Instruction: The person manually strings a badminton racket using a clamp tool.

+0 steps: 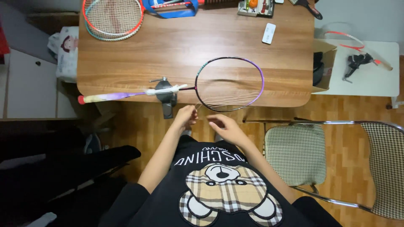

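- My left hand (pixel 185 116) is curled narrow, fingertips pinched together just below the near rim of the racket (pixel 229 84); it seems to nip a thin string, though the string is too fine for me to be sure.
- My right hand (pixel 221 126) sits beside it, fingers loosely bent and half open, holding nothing that I can make out.
- The two hands are near each other, just off the near edge of the wooden table (pixel 189 46).
- The racket lies flat at the table's near edge, its dark and purple head to my right, with only a few pale strings across its lower part.
- Its shaft runs through a grey clamp (pixel 165 94) fixed on the table edge, and the handle (pixel 107 97), wrapped in pale grip with a red end, sticks out to my left.
- Another racket (pixel 112 17), strung, with a red and green rim, lies at the far left of the table.
- A small white card (pixel 269 33) lies further back on the right.
- A checked chair (pixel 296 153) with a metal frame stands at my right.
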